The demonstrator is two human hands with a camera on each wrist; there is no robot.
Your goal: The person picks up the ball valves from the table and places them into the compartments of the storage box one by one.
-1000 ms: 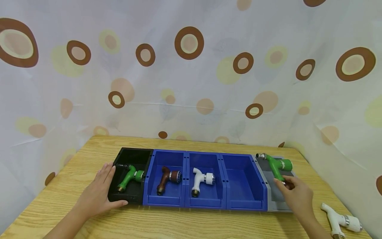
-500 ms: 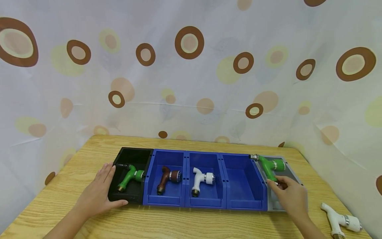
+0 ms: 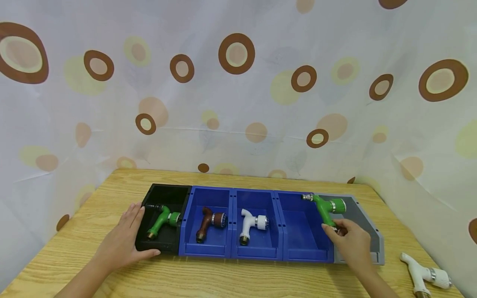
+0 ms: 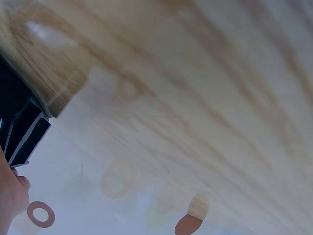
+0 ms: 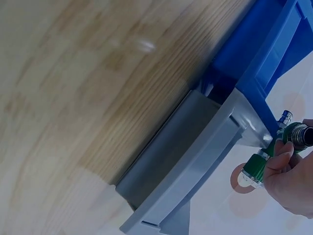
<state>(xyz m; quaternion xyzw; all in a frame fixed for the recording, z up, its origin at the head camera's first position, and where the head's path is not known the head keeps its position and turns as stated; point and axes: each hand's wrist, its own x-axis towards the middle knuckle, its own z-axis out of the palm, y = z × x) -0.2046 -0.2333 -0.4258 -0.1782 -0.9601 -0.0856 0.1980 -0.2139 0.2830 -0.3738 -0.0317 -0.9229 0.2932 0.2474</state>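
Note:
My right hand [image 3: 350,242] pinches a green tap [image 3: 325,209] by its threaded brass end. The tap hangs over the border between the rightmost blue bin [image 3: 303,229] and the grey bin [image 3: 359,215], its silver nozzle pointing left. In the right wrist view the same green tap [image 5: 257,166] shows above the bin fronts, fingers round its end. My left hand [image 3: 119,242] rests with extended fingers against the left side of the black bin [image 3: 169,194], thumb at its front. Inside that bin lies another green tap [image 3: 160,223] with a black nozzle.
A brown tap [image 3: 205,225] and a white tap [image 3: 247,227] lie in the two other blue bins. On the wooden table [image 3: 223,277], to the right of the row, is another white tap [image 3: 421,273]. A patterned cloth [image 3: 238,103] hangs behind.
My right hand has carried the green tap leftward, from over the grey bin to the edge of the rightmost blue bin. The left hand has stayed in place.

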